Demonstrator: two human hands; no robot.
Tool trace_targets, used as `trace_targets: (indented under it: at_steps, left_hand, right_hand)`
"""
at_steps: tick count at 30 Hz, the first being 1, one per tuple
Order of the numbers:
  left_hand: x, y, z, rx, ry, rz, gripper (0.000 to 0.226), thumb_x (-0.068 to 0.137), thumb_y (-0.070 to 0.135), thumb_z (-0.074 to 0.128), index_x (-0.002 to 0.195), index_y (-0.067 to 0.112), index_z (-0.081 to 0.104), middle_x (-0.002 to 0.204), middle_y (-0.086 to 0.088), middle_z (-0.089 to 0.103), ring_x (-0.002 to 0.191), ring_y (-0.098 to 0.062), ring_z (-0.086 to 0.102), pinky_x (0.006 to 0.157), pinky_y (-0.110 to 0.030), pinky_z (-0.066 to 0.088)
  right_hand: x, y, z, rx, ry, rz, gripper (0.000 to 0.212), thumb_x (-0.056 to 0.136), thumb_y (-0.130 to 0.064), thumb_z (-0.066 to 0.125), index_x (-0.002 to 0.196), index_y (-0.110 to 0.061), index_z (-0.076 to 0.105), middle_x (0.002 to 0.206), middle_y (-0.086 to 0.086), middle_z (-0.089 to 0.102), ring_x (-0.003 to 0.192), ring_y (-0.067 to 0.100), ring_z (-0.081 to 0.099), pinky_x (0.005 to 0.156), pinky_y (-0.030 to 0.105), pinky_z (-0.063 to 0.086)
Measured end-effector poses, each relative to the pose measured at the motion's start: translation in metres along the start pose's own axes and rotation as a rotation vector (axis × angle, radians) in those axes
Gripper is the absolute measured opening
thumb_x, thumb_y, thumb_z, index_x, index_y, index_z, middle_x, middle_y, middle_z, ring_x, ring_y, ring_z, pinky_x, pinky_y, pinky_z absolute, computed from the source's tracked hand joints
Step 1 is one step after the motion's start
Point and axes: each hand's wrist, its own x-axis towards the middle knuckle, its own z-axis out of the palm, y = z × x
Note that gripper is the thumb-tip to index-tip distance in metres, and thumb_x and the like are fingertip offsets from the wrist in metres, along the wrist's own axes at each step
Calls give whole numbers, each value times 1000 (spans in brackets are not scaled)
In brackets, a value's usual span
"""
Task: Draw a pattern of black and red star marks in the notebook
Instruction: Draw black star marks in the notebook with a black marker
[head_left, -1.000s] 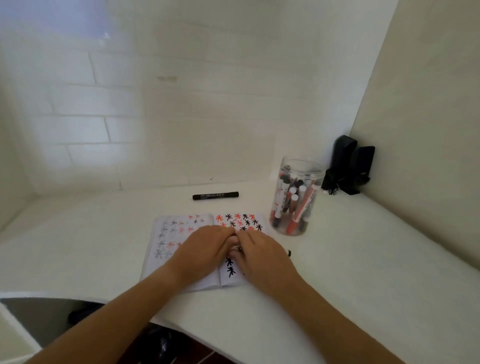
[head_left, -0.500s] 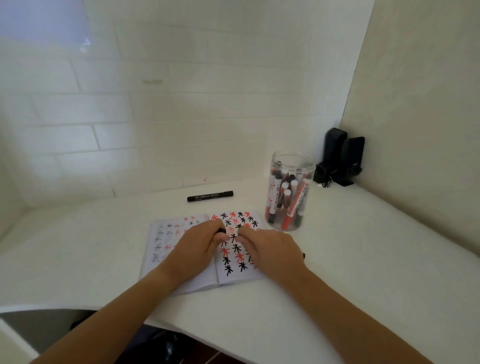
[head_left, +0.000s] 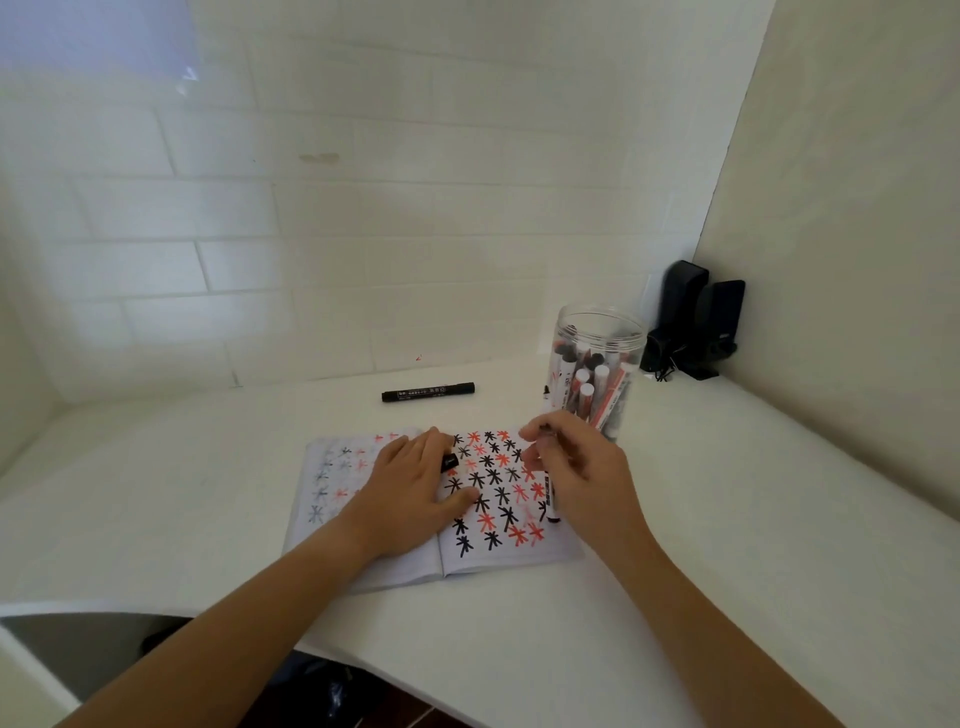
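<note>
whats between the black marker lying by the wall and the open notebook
Nothing: the head view shows only bare white desk between the black marker and the notebook.

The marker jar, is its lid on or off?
Off. The clear jar has an open rim, with marker ends showing inside near the top.
</note>
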Motion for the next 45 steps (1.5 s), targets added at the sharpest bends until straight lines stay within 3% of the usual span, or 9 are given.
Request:
trace_targets:
  at_steps: [5, 10, 18, 21, 25, 32, 35, 40, 45]
  left_hand:
    - [1, -2, -1, -25, -25, -24, 55, 94, 70, 40, 131, 29, 37, 128, 15, 51, 125, -4, 44, 118, -31, 15]
    - [0, 0, -3, -24, -36, -23, 60, 90, 72, 28, 131, 29, 37, 130, 16, 49, 127, -3, 41, 116, -26, 14]
    - [1, -2, -7, -37, -52, -3, 71, 85, 75, 25, 136, 27, 35, 131, 19, 43, 119, 7, 30, 116, -24, 8]
    - [2, -4, -8, -49, -59, -1, 67, 86, 76, 27, 133, 28, 36, 130, 19, 45, 118, 6, 34, 114, -23, 8]
    - [8, -15, -14, -14, -67, -27, 56, 89, 71, 34, 123, 27, 37, 123, 13, 54, 110, -4, 45, 114, -32, 20]
    - [13, -26, -26, 27, -11, -143, 25, 99, 43, 48, 107, 25, 33, 102, 8, 54, 93, -15, 50, 103, -40, 33]
    - [12, -15, -20, 13, 23, -121, 23, 98, 44, 46, 104, 25, 35, 96, 13, 49, 90, -13, 47, 101, -41, 33]
    - [5, -22, -7, 16, -39, -135, 57, 86, 68, 27, 120, 24, 40, 124, 11, 54, 120, -10, 48, 122, -43, 10]
    - [4, -23, -7, 22, -49, -127, 60, 86, 70, 26, 124, 25, 39, 128, 9, 54, 126, -12, 47, 123, -42, 6]
  right_hand:
    - [1, -4, -4, 236, -113, 199, 43, 102, 8, 43, 123, -23, 64, 108, 0, 79, 105, 14, 75, 93, 36, 61]
    - [-4, 6, 2, -242, -524, 147, 61, 82, -54, 81, 125, -41, 40, 118, -13, 63, 93, 10, 67, 85, 33, 58]
    - [-6, 9, -1, -329, -806, 154, 94, 64, -71, 85, 136, -52, 28, 150, -22, 41, 149, 16, 23, 130, 44, 6]
    - [-10, 5, 1, -318, -756, 168, 97, 62, -74, 85, 138, -55, 28, 139, -30, 44, 145, 18, 28, 126, 49, 20]
    - [-14, -2, 16, -335, -616, 91, 82, 75, -60, 83, 140, -39, 37, 114, -34, 47, 113, -26, 33, 122, 35, 24]
    - [-11, -3, 43, -413, -525, 18, 78, 82, -66, 74, 144, -37, 37, 135, -20, 50, 106, -3, 36, 114, 32, 30]
    - [-8, -4, 39, -264, -482, 52, 61, 83, -69, 70, 132, -42, 46, 110, -17, 60, 88, 4, 53, 83, 26, 46]
    - [4, 4, 17, 133, -56, 174, 21, 109, -28, 50, 103, -23, 70, 87, 6, 73, 77, 20, 68, 64, 32, 54]
    - [5, 12, 2, 277, -212, 396, 24, 103, -4, 53, 116, -18, 67, 89, 13, 75, 70, 24, 67, 53, 30, 48]
